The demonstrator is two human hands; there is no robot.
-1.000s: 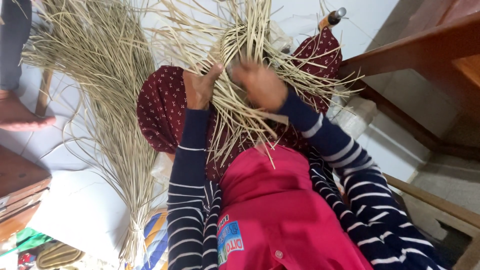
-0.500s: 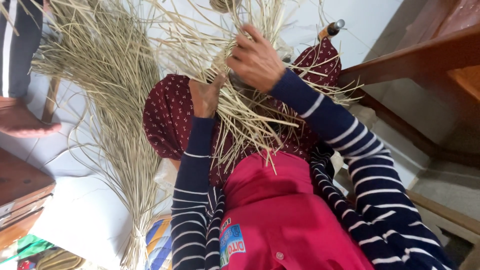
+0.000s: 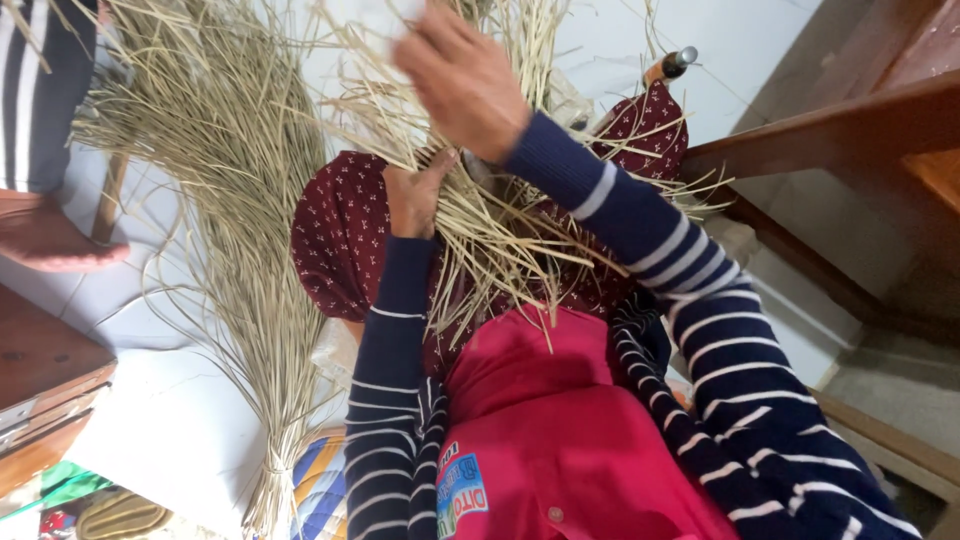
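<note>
A loose bunch of pale straw strands lies across my lap on a maroon patterned cloth. My left hand is clasped around the bunch near its middle. My right hand is raised above it near the top of the view. I see its back, slightly blurred, with its fingers closed on a few strands that run up from the bunch. Both of my arms are in navy sleeves with white stripes, over a red shirt.
A large sheaf of straw lies on the white floor at left, tied at its narrow end. Another person's striped leg and foot are at top left. Wooden furniture stands at left, a wooden beam at right, and an orange-handled tool beyond my lap.
My right hand has lifted from the bunch up and to the left, drawing strands with it. My left hand stays clasped on the bunch.
</note>
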